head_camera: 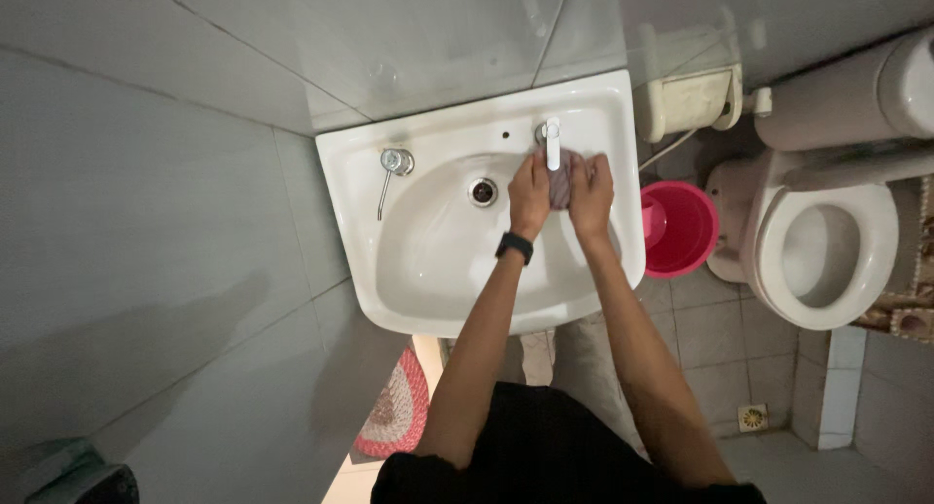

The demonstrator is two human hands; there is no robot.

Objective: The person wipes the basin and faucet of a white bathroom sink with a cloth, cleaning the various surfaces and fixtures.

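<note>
I look straight down on a white wall-mounted sink [428, 270]. My left hand [530, 191], with a black watch on its wrist, and my right hand [592, 195] are pressed together over the basin's right side. Between them they grip a small grey-purple cloth [559, 183]. The cloth sits directly under the chrome tap spout [552, 144]. The round drain [483, 191] lies just left of my left hand. I cannot tell whether water is running.
A second chrome fitting with a thin rod [394, 163] stands at the sink's left rim. A red bucket with a pink scoop [678, 229] sits beside a white toilet [827, 241]. A toilet paper holder [689, 100] hangs on the wall. A round red mat [394, 412] lies below.
</note>
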